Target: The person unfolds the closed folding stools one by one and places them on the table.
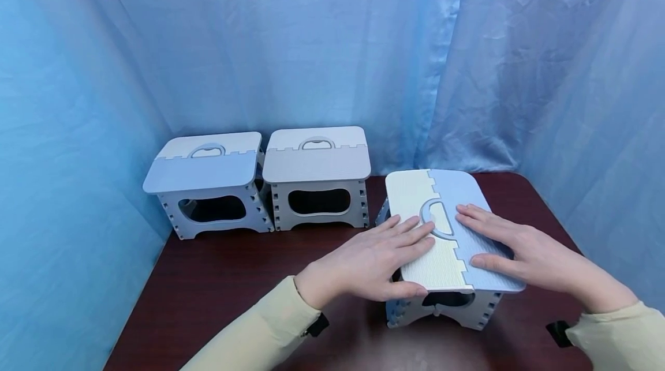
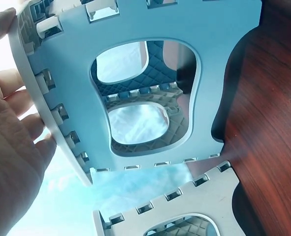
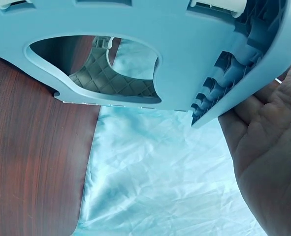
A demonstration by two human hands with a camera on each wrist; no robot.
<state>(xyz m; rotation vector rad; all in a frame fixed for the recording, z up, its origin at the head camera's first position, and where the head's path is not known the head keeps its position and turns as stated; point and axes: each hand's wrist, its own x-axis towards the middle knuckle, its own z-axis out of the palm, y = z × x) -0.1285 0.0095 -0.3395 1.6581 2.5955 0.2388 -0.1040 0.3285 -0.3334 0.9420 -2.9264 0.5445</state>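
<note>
A white and light-blue folding step stool [image 1: 415,255] stands unfolded at the right of the table, its top turned with the seam running away from me. My left hand [image 1: 376,258] lies with straight fingers on the white half of the top, thumb at the near left edge. On the blue half rests my right hand [image 1: 525,250], its fingers spread and pointing left. A carry handle [image 1: 437,219] sits between the two hands. In the left wrist view the stool's side panel [image 2: 155,27] shows its big opening; the right wrist view shows the opposite panel [image 3: 179,64].
Two more unfolded stools, a blue-and-white one [image 1: 200,172] and a grey-and-white one [image 1: 317,164], stand side by side at the back left. The dark red wooden table [image 1: 234,284] is enclosed by blue curtains [image 1: 301,42] at the back and sides.
</note>
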